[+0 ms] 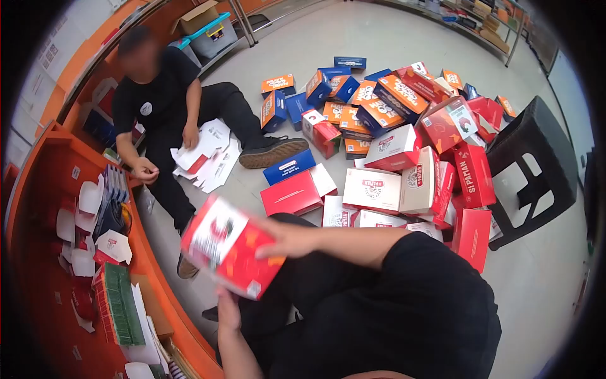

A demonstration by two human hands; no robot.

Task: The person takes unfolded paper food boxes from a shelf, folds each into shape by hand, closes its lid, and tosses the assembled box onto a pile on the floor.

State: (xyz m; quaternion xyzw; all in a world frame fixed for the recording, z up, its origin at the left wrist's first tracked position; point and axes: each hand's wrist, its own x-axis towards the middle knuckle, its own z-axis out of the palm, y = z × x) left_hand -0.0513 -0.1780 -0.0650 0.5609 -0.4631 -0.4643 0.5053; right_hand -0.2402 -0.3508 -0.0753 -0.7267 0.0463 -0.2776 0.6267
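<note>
A red and white cardboard box [218,237] is held tilted over my lap, slightly blurred. My right hand [287,238] lies across its right side, fingers on the printed red face. From below, my left hand [228,311] grips the lower edge, and some of its fingers are hidden behind the box. Closest to the held box on the floor are a red box [291,194] and a blue box [289,166]. White boxes with a red print, such as this white box [372,188], lie beyond my right arm.
A large heap of orange and blue boxes [379,114] covers the floor ahead. At right stands a black stool [536,158]. Another person [170,95] sits at left with flat white cartons [218,158]. An orange shelf [167,278] with cartons runs along my left.
</note>
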